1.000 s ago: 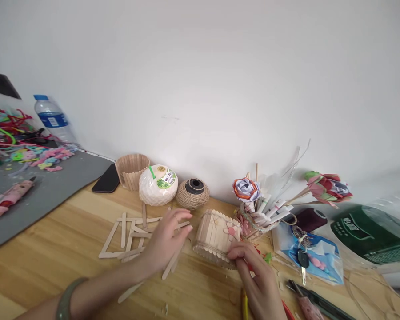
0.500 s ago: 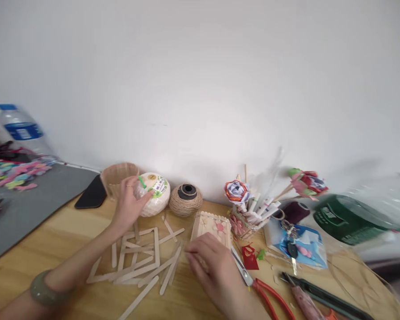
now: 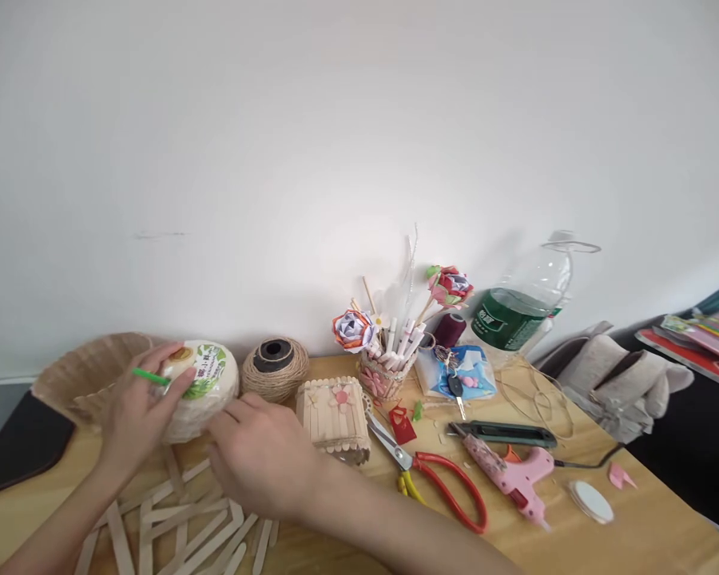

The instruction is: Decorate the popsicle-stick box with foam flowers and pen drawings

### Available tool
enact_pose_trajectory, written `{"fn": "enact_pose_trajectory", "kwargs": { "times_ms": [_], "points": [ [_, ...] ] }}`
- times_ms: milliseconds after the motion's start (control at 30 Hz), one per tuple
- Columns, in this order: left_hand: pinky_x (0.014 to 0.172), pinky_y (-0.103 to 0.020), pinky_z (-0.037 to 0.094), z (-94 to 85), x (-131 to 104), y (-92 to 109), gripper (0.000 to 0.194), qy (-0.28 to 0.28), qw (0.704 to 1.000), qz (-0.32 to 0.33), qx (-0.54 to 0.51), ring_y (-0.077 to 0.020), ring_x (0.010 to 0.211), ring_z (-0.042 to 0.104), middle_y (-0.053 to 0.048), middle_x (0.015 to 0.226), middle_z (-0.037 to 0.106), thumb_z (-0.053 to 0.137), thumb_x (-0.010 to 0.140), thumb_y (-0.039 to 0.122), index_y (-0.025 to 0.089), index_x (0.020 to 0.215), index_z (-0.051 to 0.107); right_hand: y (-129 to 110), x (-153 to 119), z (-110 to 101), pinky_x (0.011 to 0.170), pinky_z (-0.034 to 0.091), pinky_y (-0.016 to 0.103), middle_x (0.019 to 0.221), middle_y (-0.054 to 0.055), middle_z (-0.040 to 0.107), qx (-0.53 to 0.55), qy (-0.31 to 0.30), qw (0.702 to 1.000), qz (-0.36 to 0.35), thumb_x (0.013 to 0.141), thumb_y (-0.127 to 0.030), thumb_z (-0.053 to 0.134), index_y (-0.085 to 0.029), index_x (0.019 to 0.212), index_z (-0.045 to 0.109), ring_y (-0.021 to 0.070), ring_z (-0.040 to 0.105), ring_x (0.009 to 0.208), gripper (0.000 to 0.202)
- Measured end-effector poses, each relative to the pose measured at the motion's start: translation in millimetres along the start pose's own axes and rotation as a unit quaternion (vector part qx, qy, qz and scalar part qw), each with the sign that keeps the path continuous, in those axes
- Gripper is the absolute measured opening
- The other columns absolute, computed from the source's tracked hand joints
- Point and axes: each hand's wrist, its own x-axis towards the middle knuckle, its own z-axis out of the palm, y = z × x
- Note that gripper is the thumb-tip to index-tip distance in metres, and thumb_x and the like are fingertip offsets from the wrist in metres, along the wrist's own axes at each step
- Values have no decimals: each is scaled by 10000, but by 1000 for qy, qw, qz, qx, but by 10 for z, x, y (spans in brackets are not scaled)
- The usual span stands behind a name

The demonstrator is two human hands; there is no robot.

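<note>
My left hand [image 3: 147, 395] is wrapped round the left side of a white, plastic-wrapped coconut [image 3: 207, 391] with a green label and a green straw [image 3: 150, 376]. Close against the coconut's lower right side is my right hand [image 3: 264, 447], its fingers curled; whether they hold anything is hidden. Below both hands lie several loose wooden craft sticks [image 3: 185, 531]. A ball of twine [image 3: 276, 379] stands just behind my right hand, and a small stick box [image 3: 334, 415] with flower decorations sits to its right.
A fluted brown basket [image 3: 75, 371] and a dark phone [image 3: 29, 443] are at the left. Rightward lie scissors [image 3: 449, 479], a cutter [image 3: 509, 434], a pink glue gun [image 3: 524, 475] and keys [image 3: 456, 389]. Behind stand a decorated pot [image 3: 383, 375] and a large bottle [image 3: 509, 315].
The view has swung to the right. My right hand has moved left from beside the stick box to the coconut. My left hand stays at the coconut.
</note>
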Motion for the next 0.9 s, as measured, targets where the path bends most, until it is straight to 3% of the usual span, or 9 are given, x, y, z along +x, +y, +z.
{"fn": "enact_pose_trajectory", "kwargs": {
  "times_ms": [133,300,667,900],
  "points": [
    [1060,-486,388,-1,-17,-37,337,7,1000,24,-18,-299,1165,538,-61,1205,592,462,873,475,266,1122,553,50,303,95,743,539,371,1092,173,616,-2,-14,998,60,818,-166,551,-21,1126,546,296,586,962,340],
    [1097,-480,366,-13,-9,-138,267,-20,997,47,-59,-297,1196,536,-38,1228,585,456,898,422,297,1110,560,120,491,160,821,543,394,1184,193,559,10,-17,993,120,802,-160,563,-4,1191,498,313,554,1050,423],
    [1148,-493,317,-80,87,-304,277,-109,971,68,-202,-302,1254,499,133,1216,628,536,868,373,517,1087,623,153,584,110,804,553,379,1174,192,567,20,-51,989,139,832,-301,625,7,1206,504,317,569,1058,500],
    [1159,-517,310,-40,176,-479,370,-132,968,86,-195,-297,1237,513,218,1203,624,558,854,340,619,1094,605,222,704,61,889,518,387,1157,189,611,20,-63,988,140,814,-387,695,-3,1178,529,302,575,1096,554]
  ]
}}
